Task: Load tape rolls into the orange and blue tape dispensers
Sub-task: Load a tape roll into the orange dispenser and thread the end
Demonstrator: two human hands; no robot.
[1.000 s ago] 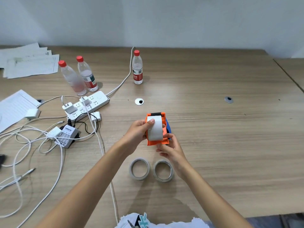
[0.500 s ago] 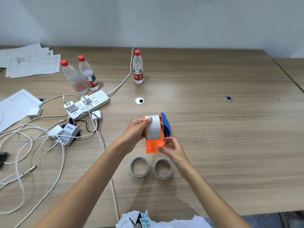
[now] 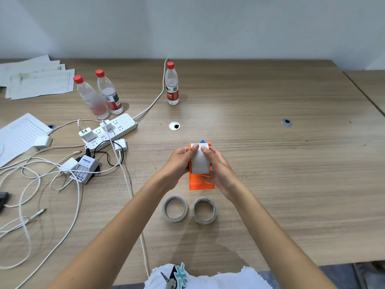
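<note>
I hold the orange tape dispenser above the table with both hands. A white tape roll sits in it. My left hand grips the dispenser's left side, thumb on the top of the roll. My right hand grips the right side, fingers on the roll's top and thumb on the orange body. Only a tip of the blue dispenser shows behind the orange one. Two more tape rolls lie flat on the table below my hands.
A white power strip with chargers and tangled white cables fills the left side. Three water bottles stand behind it. Papers lie at the far left. Two cable grommets are set in the wooden table.
My right hand has moved up from the dispenser's lower end onto the top of the roll. The dispenser has tilted, so more of its orange lower part shows and the blue one is nearly hidden.
</note>
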